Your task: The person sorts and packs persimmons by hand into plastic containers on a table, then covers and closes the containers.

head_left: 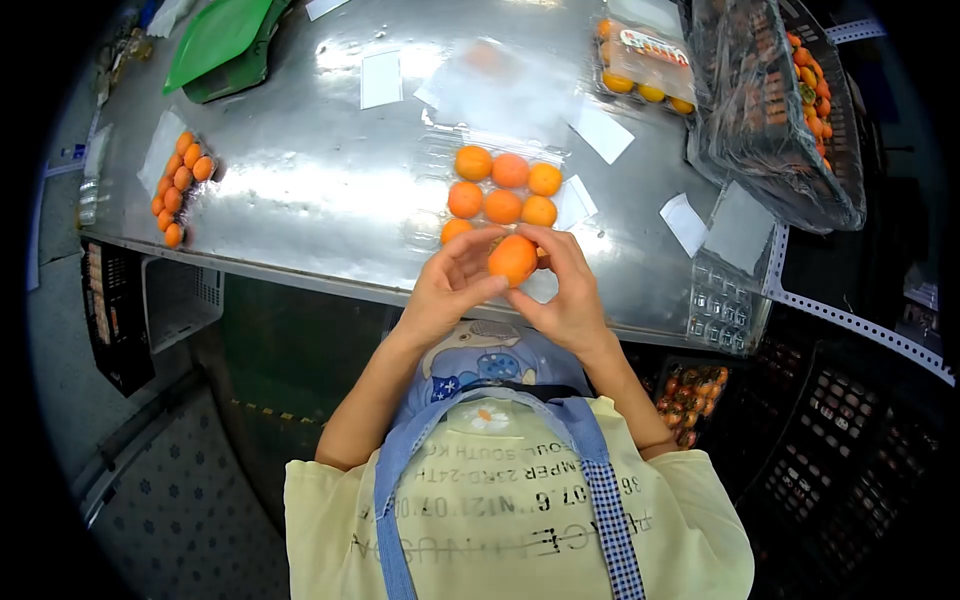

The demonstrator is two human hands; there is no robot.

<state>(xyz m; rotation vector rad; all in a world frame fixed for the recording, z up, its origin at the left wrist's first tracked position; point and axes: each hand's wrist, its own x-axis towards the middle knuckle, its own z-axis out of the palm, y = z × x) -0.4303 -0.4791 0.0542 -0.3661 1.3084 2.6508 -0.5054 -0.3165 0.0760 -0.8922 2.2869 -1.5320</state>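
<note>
Metal bench (300, 180), person standing at its near edge in a pale yellow shirt (480, 545) and blue apron straps (392, 520).

Both hands up at the near edge, about midway along it. One orange fruit (513, 261) held between them, just on the person's side of a clear tray (500, 139). Left hand (450, 275): fingers curled, thumb pressed to the fruit's lower left, fingertips along its upper side. Right hand (567, 290): thumb beneath, fingers bent over the top right. Grip shared, fingertips rather than palms.

Tray sits square before the person, a little in from the near edge. Two full rows of three fruits (503, 206) visible; a third row starts at its left end with one fruit (456, 231), the rest of that row hidden by the hands.

White card (575, 204) beside the tray's right side; another card (603, 133) beyond it, towards the far edge.

Towards the left edge, a slanted group of smaller-looking orange fruits (182, 178). Far left corner: green container (218, 50). Far right: packed clear box (648, 60) with a printed label, and next to it a black crate (845, 150), film-lined, fruit inside. Near right corner: clear moulded trays (722, 303).
</note>
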